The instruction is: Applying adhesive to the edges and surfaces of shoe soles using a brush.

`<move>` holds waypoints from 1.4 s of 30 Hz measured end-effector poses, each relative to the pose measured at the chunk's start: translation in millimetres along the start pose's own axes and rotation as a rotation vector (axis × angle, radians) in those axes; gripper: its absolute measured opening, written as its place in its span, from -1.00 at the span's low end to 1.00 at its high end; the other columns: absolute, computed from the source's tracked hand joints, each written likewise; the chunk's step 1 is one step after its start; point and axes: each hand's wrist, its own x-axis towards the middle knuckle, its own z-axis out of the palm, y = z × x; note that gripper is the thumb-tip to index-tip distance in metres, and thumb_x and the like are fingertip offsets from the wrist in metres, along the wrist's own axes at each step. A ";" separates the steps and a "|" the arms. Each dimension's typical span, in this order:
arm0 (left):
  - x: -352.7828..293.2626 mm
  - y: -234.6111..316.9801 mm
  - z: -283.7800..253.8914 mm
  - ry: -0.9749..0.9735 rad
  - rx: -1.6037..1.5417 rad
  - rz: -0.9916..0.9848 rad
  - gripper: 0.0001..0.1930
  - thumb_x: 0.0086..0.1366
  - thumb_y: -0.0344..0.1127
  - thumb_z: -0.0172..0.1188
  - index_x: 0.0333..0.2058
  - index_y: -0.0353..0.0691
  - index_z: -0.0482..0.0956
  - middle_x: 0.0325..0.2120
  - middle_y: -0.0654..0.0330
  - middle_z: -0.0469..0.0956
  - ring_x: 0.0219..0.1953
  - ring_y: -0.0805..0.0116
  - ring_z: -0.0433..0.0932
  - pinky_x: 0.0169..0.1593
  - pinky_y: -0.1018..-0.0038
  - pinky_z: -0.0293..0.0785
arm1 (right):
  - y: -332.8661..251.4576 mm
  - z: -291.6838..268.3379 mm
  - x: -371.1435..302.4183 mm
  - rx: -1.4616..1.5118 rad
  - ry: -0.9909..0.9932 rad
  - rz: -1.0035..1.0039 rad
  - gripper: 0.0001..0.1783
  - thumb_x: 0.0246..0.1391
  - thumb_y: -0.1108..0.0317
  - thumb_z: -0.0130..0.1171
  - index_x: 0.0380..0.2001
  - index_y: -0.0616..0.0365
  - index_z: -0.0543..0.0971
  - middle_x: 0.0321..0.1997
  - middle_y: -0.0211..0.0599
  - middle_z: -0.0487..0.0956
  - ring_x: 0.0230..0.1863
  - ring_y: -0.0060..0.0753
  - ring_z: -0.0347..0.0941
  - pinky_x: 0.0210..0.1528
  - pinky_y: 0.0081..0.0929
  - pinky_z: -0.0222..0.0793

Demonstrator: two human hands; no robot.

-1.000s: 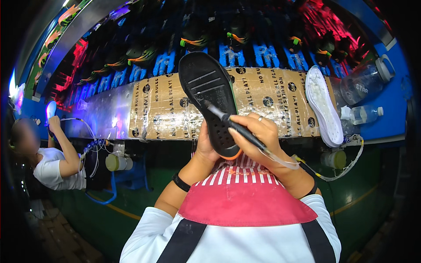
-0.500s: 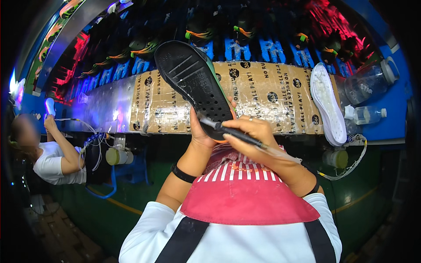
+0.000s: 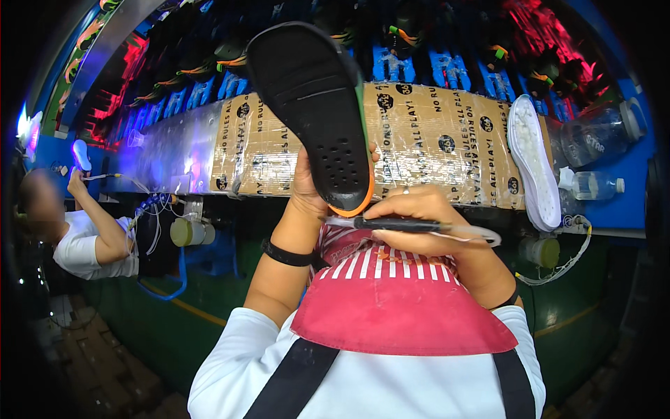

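Observation:
In front of me a black-bottomed shoe [image 3: 314, 105] stands toe up with its underside facing me. Its edge is green along the side and orange at the heel, and several small holes dot the heel half. My left hand [image 3: 306, 183] is closed around the heel end, its fingers partly hidden behind the shoe. Just below the orange heel, my right hand [image 3: 422, 209] grips a black-handled glue brush [image 3: 401, 224] with a clear tube at its rear. The brush tip lies close to the heel edge; whether it touches, I cannot tell.
Cardboard [image 3: 447, 153] wrapped in film covers the bench. On the right lie a white shoe sole [image 3: 530, 164], a small clear bottle [image 3: 599, 186] and a large clear jug [image 3: 593, 136]. Shoes on blue holders [image 3: 394, 64] line the back. A co-worker [image 3: 94, 241] sits at the left.
The brush has come off the underside near the heel and moved down below the heel edge, now lying more level. The shoe is raised and turned slightly more upright.

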 end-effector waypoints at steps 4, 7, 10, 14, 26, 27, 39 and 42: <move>-2.8 3.4 -7.1 0.158 0.113 -0.038 -0.04 -0.04 0.34 0.15 0.10 -0.41 0.24 -0.05 -0.33 0.34 0.04 -0.13 0.38 0.02 0.09 0.43 | -2.1 -2.9 3.1 -0.083 0.110 0.017 -0.77 -0.12 0.48 0.21 -0.30 0.24 0.59 -0.56 -0.24 0.54 -0.58 -0.46 0.46 -0.53 -0.57 0.31; -2.1 10.5 -17.1 0.121 0.248 -0.048 -0.06 -0.03 0.30 0.16 0.12 -0.40 0.23 -0.01 -0.35 0.31 0.04 -0.15 0.38 0.04 0.05 0.40 | 4.0 6.6 1.0 -0.068 0.007 0.069 -0.76 -0.11 0.48 0.21 -0.29 0.25 0.58 -0.58 -0.24 0.52 -0.57 -0.38 0.48 -0.51 -0.54 0.32; -5.4 19.5 -20.6 0.128 0.202 -0.070 -0.20 0.07 0.16 0.15 0.11 -0.39 0.25 0.01 -0.27 0.34 0.00 -0.15 0.42 0.06 0.02 0.38 | 5.8 1.4 -0.8 0.018 -0.080 0.064 -0.76 -0.15 0.48 0.26 -0.31 0.25 0.60 -0.54 -0.22 0.55 -0.54 -0.39 0.48 -0.47 -0.56 0.32; -6.0 24.1 2.9 0.054 0.131 -0.120 -0.58 0.25 -0.20 -0.01 -0.02 -0.41 0.40 -0.09 -0.04 0.49 -0.08 0.21 0.52 0.02 0.34 0.45 | 4.1 -1.2 -0.9 0.025 0.031 0.068 -0.74 -0.17 0.47 0.29 -0.30 0.25 0.60 -0.51 -0.21 0.56 -0.53 -0.42 0.49 -0.47 -0.57 0.32; 8.2 39.1 13.7 0.052 0.383 -0.288 -0.63 0.29 -0.26 -0.04 -0.08 -0.47 0.45 -0.18 -0.03 0.54 -0.19 0.31 0.57 -0.12 0.47 0.51 | 26.2 9.7 -4.9 -0.145 0.106 -0.111 -0.73 -0.15 0.49 0.28 -0.27 0.24 0.58 -0.49 -0.19 0.53 -0.50 -0.27 0.47 -0.45 -0.45 0.34; 8.7 38.8 13.5 0.052 0.470 -0.295 -0.63 0.29 -0.27 -0.02 -0.07 -0.47 0.44 -0.18 -0.02 0.54 -0.20 0.32 0.57 -0.14 0.49 0.52 | 25.8 10.2 -4.9 -0.144 0.101 -0.112 -0.73 -0.15 0.49 0.28 -0.27 0.24 0.58 -0.49 -0.19 0.53 -0.50 -0.27 0.47 -0.45 -0.45 0.34; 14.0 37.7 29.7 0.134 0.741 -0.534 -0.58 0.29 -0.26 0.00 -0.01 -0.50 0.39 -0.15 -0.03 0.53 -0.19 0.39 0.54 -0.08 0.51 0.47 | 25.2 17.1 -11.2 -0.161 -0.046 -0.084 -0.75 -0.15 0.50 0.29 -0.30 0.22 0.60 -0.41 -0.14 0.57 -0.41 -0.25 0.51 -0.36 -0.45 0.39; 11.9 37.3 27.8 0.155 0.816 -0.521 -0.58 0.29 -0.24 0.03 -0.02 -0.49 0.41 -0.16 -0.02 0.53 -0.20 0.38 0.54 -0.09 0.52 0.47 | 33.1 8.0 -17.8 -0.101 -0.148 -0.078 -0.74 -0.18 0.48 0.32 -0.31 0.23 0.60 -0.43 -0.13 0.57 -0.42 -0.24 0.52 -0.37 -0.46 0.39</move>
